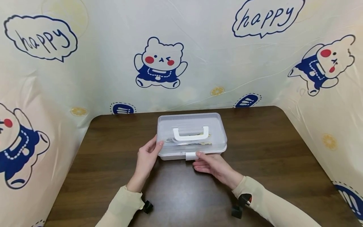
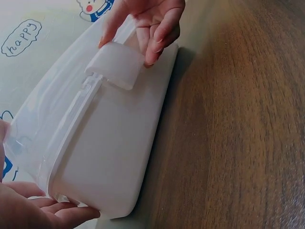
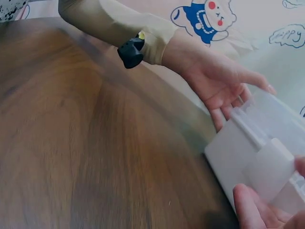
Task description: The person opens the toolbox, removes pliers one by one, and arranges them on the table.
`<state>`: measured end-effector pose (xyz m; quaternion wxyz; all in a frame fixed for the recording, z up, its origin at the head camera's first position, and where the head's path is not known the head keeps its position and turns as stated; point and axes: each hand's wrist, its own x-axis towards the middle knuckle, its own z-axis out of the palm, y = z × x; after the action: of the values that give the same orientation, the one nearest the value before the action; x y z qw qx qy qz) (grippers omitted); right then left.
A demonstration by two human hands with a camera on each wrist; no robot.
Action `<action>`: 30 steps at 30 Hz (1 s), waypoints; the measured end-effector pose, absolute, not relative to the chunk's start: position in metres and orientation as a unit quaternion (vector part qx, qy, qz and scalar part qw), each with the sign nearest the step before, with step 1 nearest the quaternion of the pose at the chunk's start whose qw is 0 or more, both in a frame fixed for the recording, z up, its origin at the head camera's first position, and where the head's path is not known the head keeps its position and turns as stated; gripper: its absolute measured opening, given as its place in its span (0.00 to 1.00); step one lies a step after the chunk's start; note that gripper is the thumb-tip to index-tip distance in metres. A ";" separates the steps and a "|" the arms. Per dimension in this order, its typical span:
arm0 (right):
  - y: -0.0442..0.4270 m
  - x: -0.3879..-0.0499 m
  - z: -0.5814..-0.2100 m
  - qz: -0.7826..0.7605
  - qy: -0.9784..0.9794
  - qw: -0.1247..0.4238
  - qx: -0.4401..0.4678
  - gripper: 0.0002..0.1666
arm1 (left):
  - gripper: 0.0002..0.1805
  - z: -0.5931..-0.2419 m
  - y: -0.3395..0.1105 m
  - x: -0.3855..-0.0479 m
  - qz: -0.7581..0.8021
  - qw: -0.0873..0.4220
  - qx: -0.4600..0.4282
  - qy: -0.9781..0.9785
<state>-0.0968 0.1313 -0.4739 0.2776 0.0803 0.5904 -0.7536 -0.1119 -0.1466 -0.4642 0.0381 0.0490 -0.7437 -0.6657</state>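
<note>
A clear-lidded plastic box (image 1: 167, 123) with a white handle (image 1: 190, 137) lies closed on the table. Thin items show through its lid. At its left end, my left hand (image 1: 146, 160) grips the corner, thumb on the lid and fingers along the side. My right hand (image 1: 216, 168) is at the front, its thumb on the white latch (image 1: 191, 156) and its fingers under it. Seen from the left wrist, the latch (image 2: 116, 65) stands out from the box's front wall (image 2: 107, 138), between thumb and fingertips. The right wrist view shows the left hand (image 3: 214, 78) against the far end.
The dark wooden table (image 1: 113, 132) extends around the box. Behind it and at both sides hangs a pale cloth (image 1: 210, 63) printed with bears and "happy" bubbles. Small black devices (image 1: 147, 207) are fixed at both wrists, over cream sleeves.
</note>
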 end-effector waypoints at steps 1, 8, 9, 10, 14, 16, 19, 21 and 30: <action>0.132 -0.097 -0.474 -0.756 0.588 0.279 0.073 0.29 | 0.29 -0.464 -0.147 -0.112 -0.667 0.038 0.049 -0.743; 0.140 -0.097 -0.476 -0.757 0.587 0.289 0.012 0.24 | 0.29 -0.463 -0.146 -0.111 -0.669 0.031 0.051 -0.741; 0.141 -0.097 -0.477 -0.753 0.590 0.292 0.002 0.25 | 0.30 -0.463 -0.146 -0.111 -0.670 0.030 0.050 -0.740; 0.143 -0.097 -0.477 -0.747 0.595 0.295 -0.010 0.25 | 0.30 -0.463 -0.146 -0.112 -0.671 0.029 0.050 -0.739; 0.145 -0.097 -0.479 -0.714 0.636 0.290 -0.046 0.26 | 0.30 -0.462 -0.147 -0.112 -0.671 0.031 0.047 -0.739; 0.145 -0.097 -0.479 -0.690 0.667 0.277 -0.053 0.25 | 0.30 -0.462 -0.148 -0.112 -0.670 0.032 0.046 -0.740; 0.142 -0.095 -0.478 -0.650 0.715 0.253 -0.048 0.17 | 0.30 -0.462 -0.150 -0.113 -0.670 0.031 0.045 -0.741; 0.140 -0.094 -0.478 -0.621 0.746 0.234 -0.044 0.12 | 0.30 -0.462 -0.150 -0.113 -0.668 0.027 0.045 -0.742; 0.133 -0.095 -0.483 -0.601 0.772 0.194 -0.068 0.09 | 0.31 -0.462 -0.150 -0.110 -0.665 0.022 0.049 -0.745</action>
<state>-0.0953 0.1331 -0.4828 0.1942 -0.0682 0.7722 -0.6011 -0.1100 -0.1499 -0.4615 0.0216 0.0489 -0.7445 -0.6655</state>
